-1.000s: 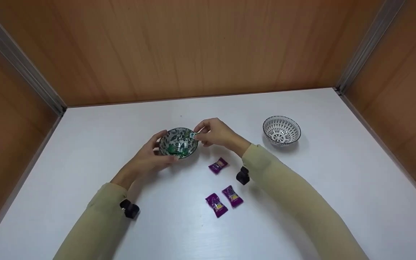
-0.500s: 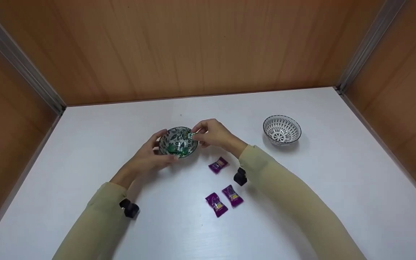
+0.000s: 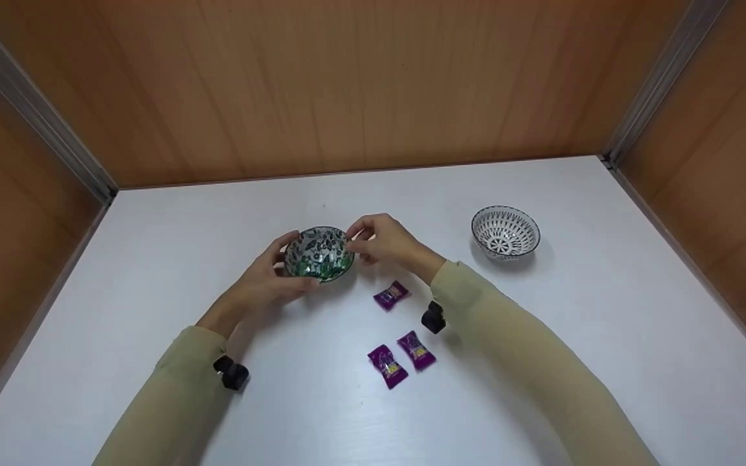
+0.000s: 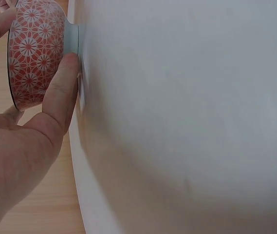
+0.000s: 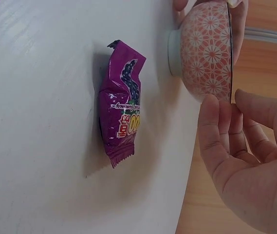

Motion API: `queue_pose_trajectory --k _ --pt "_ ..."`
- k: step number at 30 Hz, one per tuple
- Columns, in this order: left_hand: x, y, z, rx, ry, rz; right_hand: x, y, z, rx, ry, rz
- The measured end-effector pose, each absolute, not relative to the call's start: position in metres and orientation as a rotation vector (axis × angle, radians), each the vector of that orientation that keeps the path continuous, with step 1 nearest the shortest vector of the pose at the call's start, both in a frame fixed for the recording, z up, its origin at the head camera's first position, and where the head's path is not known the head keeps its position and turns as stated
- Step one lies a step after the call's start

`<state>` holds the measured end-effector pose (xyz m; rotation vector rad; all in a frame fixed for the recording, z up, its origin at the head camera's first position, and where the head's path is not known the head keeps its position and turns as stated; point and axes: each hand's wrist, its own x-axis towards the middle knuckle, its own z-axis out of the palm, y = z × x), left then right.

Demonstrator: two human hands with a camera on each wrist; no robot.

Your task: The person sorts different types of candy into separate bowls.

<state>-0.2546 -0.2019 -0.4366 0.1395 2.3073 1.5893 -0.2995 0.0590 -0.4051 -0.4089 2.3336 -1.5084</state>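
Note:
A small bowl (image 3: 321,247) has a dark floral inside and, in both wrist views, a red flower-patterned outside (image 4: 33,53). My left hand (image 3: 269,278) grips it from the left, thumb at the near rim and fingers round the far side. Green wrapped candies (image 3: 313,268) lie in the bottom of the bowl, partly overlapping. At the bowl's right rim is my right hand (image 3: 383,239), its fingers bent and thumb apart from the forefinger. No candy shows between those fingers. Whether the fingertips touch the bowl is hard to tell.
Nearest the bowl lies a purple wrapped candy (image 3: 391,295); two more purple candies (image 3: 388,366) lie closer to me. A black-and-white bowl (image 3: 506,233) stands at the right. Wooden panels (image 3: 373,84) enclose the white table (image 3: 308,401) at the back and sides.
The green candy at my right fingertips has left them, and green wrappers now gather at the bowl's bottom. My right hand shifted slightly left, then a little back. The left hand kept its place.

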Motion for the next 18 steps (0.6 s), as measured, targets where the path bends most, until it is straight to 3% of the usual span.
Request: queue_pose_trajectory --k 18 --pt "-0.2563 -0.2026 -0.4359 0.140 2.330 1.547 -0.2958 0.0597 -0.4017 -0.398 2.336 -1.472"
